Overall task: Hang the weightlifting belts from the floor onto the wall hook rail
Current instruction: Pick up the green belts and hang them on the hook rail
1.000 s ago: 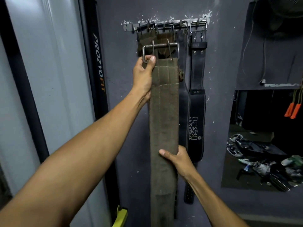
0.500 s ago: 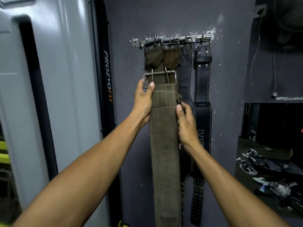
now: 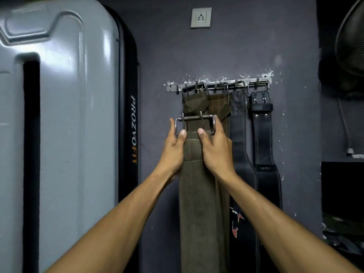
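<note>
Olive belt gripped between left hand, right hand (below hook rail)

Olive belt below the hook rail, left hand and right hand around its buckle.

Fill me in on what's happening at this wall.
A person is hanging an olive weightlifting belt on the wall hook rail. The left hand and right hand each grip its top end just under the metal buckle, which sits below the rail and is not yet on a hook. Two more olive belts and two black belts already hang from the rail.
</note>
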